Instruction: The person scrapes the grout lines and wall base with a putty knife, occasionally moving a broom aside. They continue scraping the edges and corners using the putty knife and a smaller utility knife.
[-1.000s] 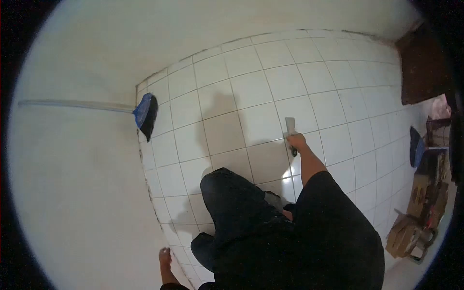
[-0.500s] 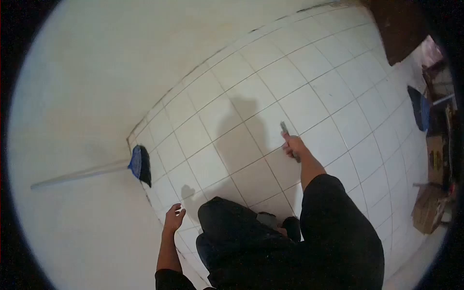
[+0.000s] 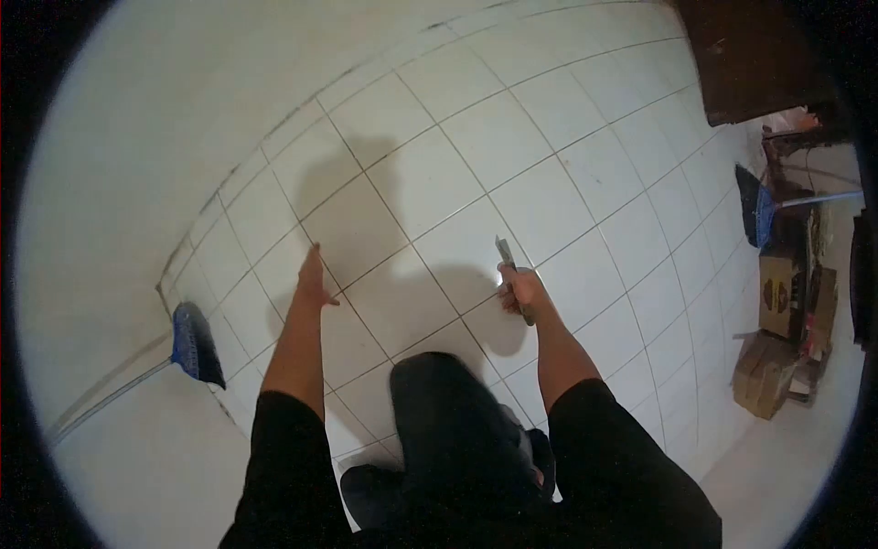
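Observation:
My right hand (image 3: 521, 287) is closed around what looks like a utility knife (image 3: 506, 252). Its narrow grey end points up and away from me, and the rear of the handle shows below my fist. Most of the grip is hidden by my fingers. My left hand (image 3: 315, 280) is held out over the white tiled floor (image 3: 439, 265), its fingers stretched forward and the thumb apart. Nothing is in it.
A blue and black broom (image 3: 197, 346) leans at the left wall. Another broom (image 3: 755, 205) stands at the right, near cardboard boxes (image 3: 766, 373). Dark brown furniture (image 3: 754, 59) is at the top right. My bent knee (image 3: 437, 393) is below my hands.
My left hand has reached forward and its fingers have straightened. The right hand, still gripping the knife, has shifted slightly left in view. The camera view has turned.

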Tool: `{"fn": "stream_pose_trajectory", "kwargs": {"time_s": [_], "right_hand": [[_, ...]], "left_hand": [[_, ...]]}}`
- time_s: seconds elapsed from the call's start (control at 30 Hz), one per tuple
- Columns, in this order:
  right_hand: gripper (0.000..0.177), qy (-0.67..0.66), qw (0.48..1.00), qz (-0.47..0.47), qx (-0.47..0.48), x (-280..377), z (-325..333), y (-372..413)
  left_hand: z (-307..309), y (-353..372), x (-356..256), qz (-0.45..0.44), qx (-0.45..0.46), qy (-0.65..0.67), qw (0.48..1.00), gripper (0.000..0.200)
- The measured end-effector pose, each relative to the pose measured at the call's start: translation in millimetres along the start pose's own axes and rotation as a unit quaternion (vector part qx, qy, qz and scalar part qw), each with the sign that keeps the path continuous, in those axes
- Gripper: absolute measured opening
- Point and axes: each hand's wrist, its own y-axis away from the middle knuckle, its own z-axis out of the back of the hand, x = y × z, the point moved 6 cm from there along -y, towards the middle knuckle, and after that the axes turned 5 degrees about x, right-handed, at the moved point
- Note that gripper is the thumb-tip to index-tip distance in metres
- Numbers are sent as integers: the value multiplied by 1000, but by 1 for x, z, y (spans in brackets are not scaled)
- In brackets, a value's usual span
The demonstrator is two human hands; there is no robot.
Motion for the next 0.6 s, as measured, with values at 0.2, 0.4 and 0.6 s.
{"fn": "stream_pose_trajectory", "kwargs": {"time_s": [0.2, 0.4, 0.6], "right_hand": [[37, -50, 997, -52, 6, -1, 1, -4], [45, -7, 1000, -29, 10, 2, 4, -4], [48, 10, 997, -70, -3, 4, 4, -6]], "left_hand": [[-18, -73, -5, 257, -562, -144, 773, 91], [-14, -91, 9, 376, -400, -450, 705, 88], [-22, -76, 4, 377, -495, -307, 720, 84]]}}
